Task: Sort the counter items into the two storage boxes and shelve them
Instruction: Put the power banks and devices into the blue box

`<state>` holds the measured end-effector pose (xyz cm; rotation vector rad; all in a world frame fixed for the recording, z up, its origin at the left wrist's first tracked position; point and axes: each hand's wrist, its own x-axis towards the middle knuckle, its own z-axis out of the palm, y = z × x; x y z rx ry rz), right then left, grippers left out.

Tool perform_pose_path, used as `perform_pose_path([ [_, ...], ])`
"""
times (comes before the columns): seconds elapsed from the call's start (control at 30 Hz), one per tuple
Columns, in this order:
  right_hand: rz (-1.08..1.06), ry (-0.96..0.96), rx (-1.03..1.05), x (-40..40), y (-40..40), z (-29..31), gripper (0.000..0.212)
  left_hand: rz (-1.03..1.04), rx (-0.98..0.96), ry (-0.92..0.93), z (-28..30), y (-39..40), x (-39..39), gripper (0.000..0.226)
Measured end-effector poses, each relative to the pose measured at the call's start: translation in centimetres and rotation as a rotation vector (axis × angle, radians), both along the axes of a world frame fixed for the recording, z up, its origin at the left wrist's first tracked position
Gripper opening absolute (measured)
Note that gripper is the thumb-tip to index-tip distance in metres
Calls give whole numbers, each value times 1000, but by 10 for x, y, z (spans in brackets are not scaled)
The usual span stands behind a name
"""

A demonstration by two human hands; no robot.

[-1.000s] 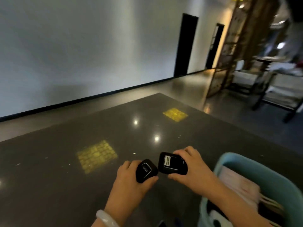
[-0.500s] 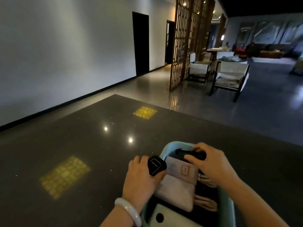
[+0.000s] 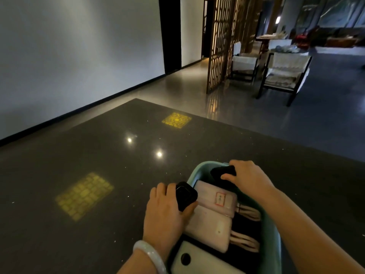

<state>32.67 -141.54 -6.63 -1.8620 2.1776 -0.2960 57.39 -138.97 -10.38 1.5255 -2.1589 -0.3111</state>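
Two hands, two black cases, one teal bin on dark tabletop.

Left hand (image 3: 165,211) grips a small rounded glossy black case (image 3: 186,195) at the bin's left rim; pale smooth bangle (image 3: 150,257) on that wrist. Right hand (image 3: 247,177) curls round a second black case (image 3: 223,172), matte-looking, held inside the bin's far end. Bin (image 3: 273,241): smooth teal plastic, rounded rim, standing on speckled, polished dark stone tabletop (image 3: 79,159). Inside: two pinkish-white rounded slabs (image 3: 215,210) with pale cables, one white slab with a dark round hole (image 3: 197,263). Two yellow patterned light patches on the stone.
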Motion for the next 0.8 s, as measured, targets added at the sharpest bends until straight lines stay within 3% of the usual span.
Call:
perform_pose_path([
  [0.17, 2, -53, 101, 9, -19, -1, 18, -71, -13, -7, -3, -3, -1, 61],
  [0.37, -103, -52, 48, 24, -20, -10, 33, -121, -27, 14, 0, -25, -10, 61],
  [0.5, -74, -132, 11, 32, -16, -24, 14, -135, -7, 45, -3, -33, -11, 61],
  [0.8, -203, -353, -2, 26, -7, -43, 18, -125, -106, -57, -12, -34, -13, 67],
])
